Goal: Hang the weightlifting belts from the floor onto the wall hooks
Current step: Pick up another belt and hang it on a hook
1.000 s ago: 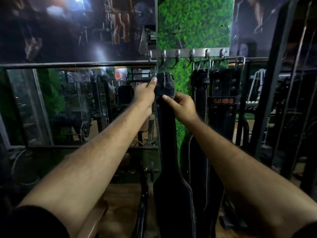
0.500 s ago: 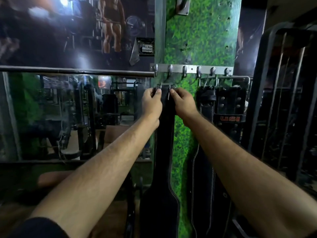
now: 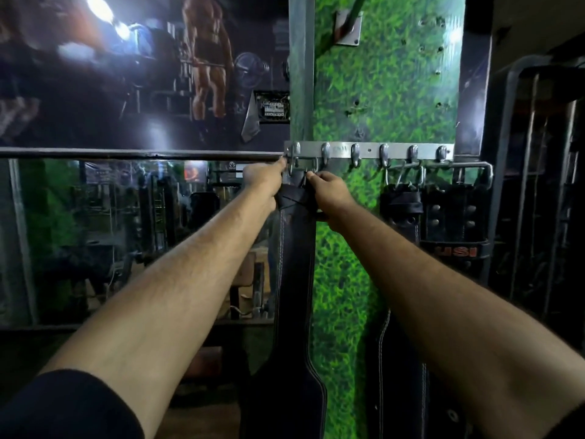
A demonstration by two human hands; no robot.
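Note:
A long black weightlifting belt [image 3: 296,274] hangs straight down in front of me, its metal buckle raised to the leftmost hook of the silver hook rail [image 3: 368,150]. My left hand [image 3: 264,179] grips the belt's top on the left side, fingers at the buckle. On the right side, my right hand [image 3: 330,193] pinches the same top end. I cannot tell whether the buckle sits on the hook. Two more black belts hang at the right end of the rail: a plain belt [image 3: 400,204] and a studded belt [image 3: 452,223] with red lettering.
The rail is fixed to a green grass-pattern wall panel [image 3: 380,90], with several bare hooks in its middle. A mirror [image 3: 95,236] with a dark bar above it fills the left. A dark metal rack [image 3: 538,185] stands at the right.
Both hands have lifted the belt's buckle end from below the rail up to the leftmost hook. The view has moved closer and tilted up.

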